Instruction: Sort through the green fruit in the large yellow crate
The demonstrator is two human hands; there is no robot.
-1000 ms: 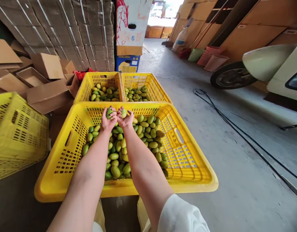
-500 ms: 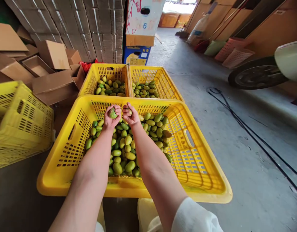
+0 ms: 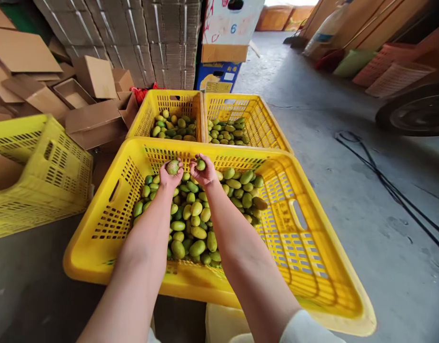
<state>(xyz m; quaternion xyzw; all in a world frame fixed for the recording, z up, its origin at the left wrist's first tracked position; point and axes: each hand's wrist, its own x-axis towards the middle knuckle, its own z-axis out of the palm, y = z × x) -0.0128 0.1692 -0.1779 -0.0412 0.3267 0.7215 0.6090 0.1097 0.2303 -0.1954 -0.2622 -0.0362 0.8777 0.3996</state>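
Note:
Above the far part of a large yellow crate (image 3: 98, 255), my left hand (image 3: 170, 178) is closed around a green mango (image 3: 173, 166) with a rough, brownish patch on its skin. Close beside it, my right hand (image 3: 206, 174) grips a smaller green mango (image 3: 200, 165) between thumb and fingers. The two hands are slightly apart. Beneath them lies a heap of small green and yellowish mangoes (image 3: 198, 232), partly covered by my forearms. One browner mango (image 3: 259, 203) rests at the heap's right side.
Two yellow crates (image 3: 139, 116) (image 3: 273, 124) holding similar fruit stand behind the large one. To the left are another yellow crate (image 3: 71, 166) and loose cardboard boxes (image 3: 94, 119). Stacked flat cardboard (image 3: 134, 33) rises behind. A black cable (image 3: 380, 178) crosses the floor at right, near a wheel (image 3: 415, 114).
The view has shifted, so the crates sit farther right in it. My hands have turned and opened slightly, showing more of both mangoes, especially the right one.

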